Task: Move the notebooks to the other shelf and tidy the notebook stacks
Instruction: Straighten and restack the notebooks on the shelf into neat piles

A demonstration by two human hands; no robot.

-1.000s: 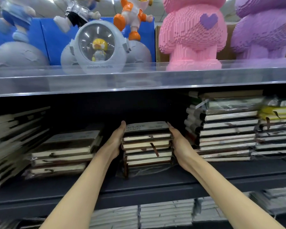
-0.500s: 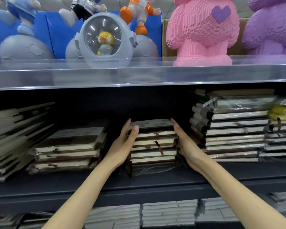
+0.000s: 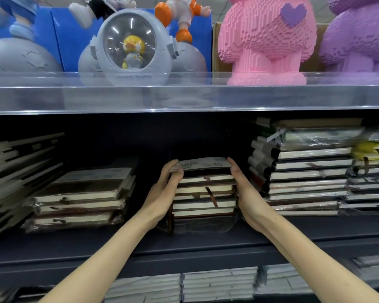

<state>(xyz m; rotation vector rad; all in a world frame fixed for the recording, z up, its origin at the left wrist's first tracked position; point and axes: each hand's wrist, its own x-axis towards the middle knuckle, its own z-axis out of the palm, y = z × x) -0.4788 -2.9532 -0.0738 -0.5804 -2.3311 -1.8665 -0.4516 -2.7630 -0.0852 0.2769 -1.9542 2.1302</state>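
Hands (image 3: 162, 193) (image 3: 247, 197) clasp notebook stack (image 3: 204, 193) on dark shelf (image 3: 206, 243).

A clear acrylic shelf rail (image 3: 184, 99) fronts the top tier. Behind it stand a grey dome-shaped astronaut lamp (image 3: 130, 43) (a yellow duck figure (image 3: 132, 51) sits inside), a pink brick-built bear figure (image 3: 265, 40) and a purple brick-built figure (image 3: 359, 36) beside it.

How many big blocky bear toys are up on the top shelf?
2. The pink one, with a purple heart, stands right of the round astronaut lamp. The purple one is at the far right, cut off by the picture edge, so more may be hidden.
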